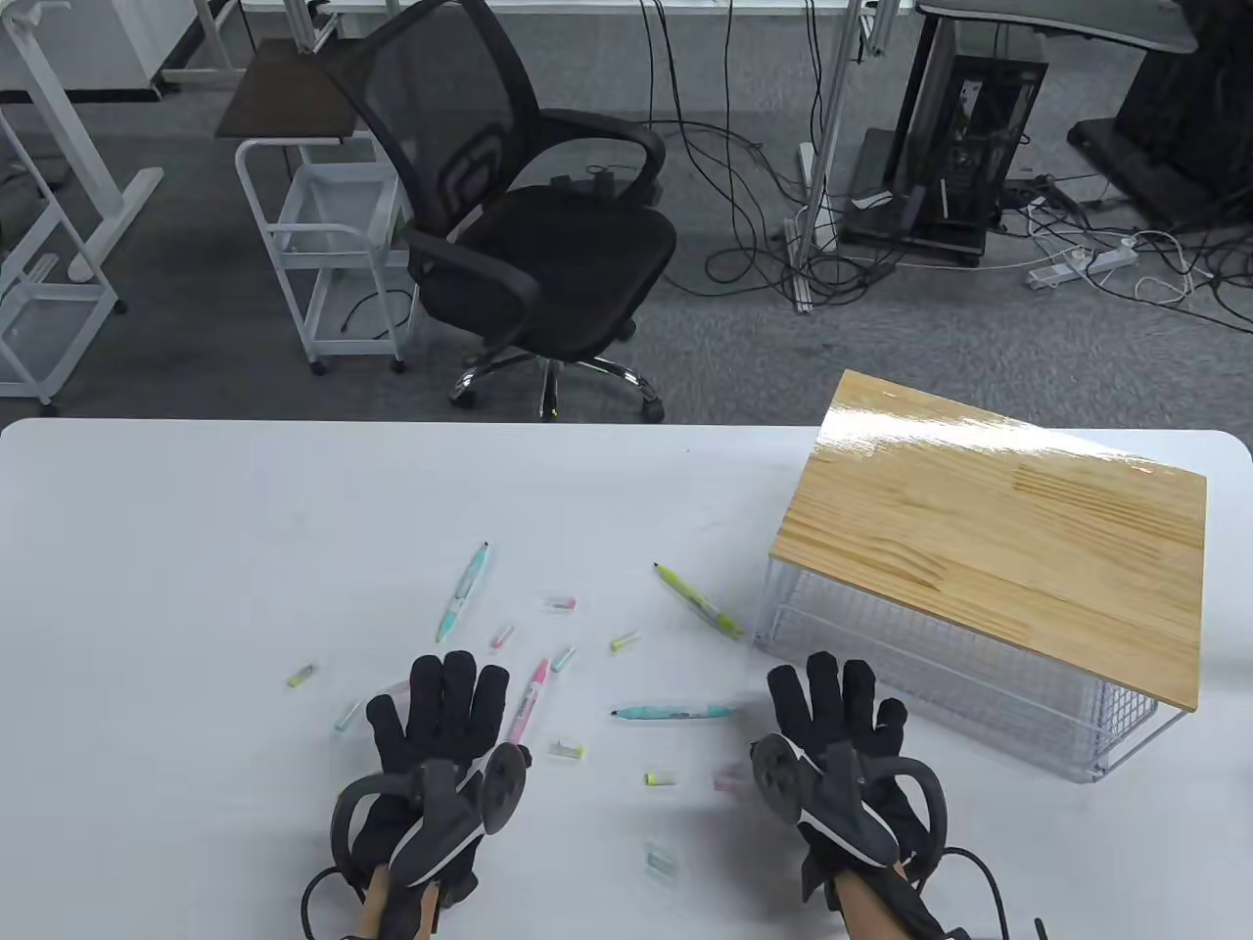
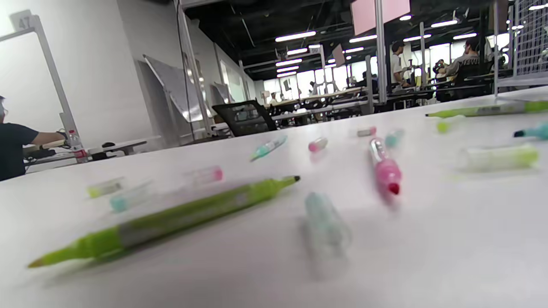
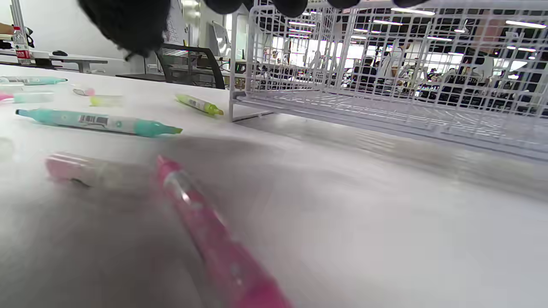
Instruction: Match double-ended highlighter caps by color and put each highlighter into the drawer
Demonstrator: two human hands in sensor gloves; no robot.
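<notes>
My left hand [image 1: 442, 720] lies flat on the white table [image 1: 196, 548] with straight fingers and holds nothing. My right hand [image 1: 834, 715] lies the same way, close to the wire drawer [image 1: 930, 676] under its wooden top [image 1: 989, 548]. Uncapped highlighters lie between them: pink [image 1: 527, 702], teal [image 1: 675, 710], another teal [image 1: 462, 590], green [image 1: 699, 601]. The left wrist view shows a green highlighter [image 2: 171, 218] just below that hand. A pink highlighter [image 3: 214, 239] shows in the right wrist view, with dark fingertips [image 3: 124, 21] at the top edge.
Several loose caps are scattered over the table, among them green [image 1: 660, 778], pink [image 1: 502, 636] and teal [image 1: 661, 860]. A black office chair [image 1: 529, 225] stands beyond the far edge. The drawer unit takes up the right side.
</notes>
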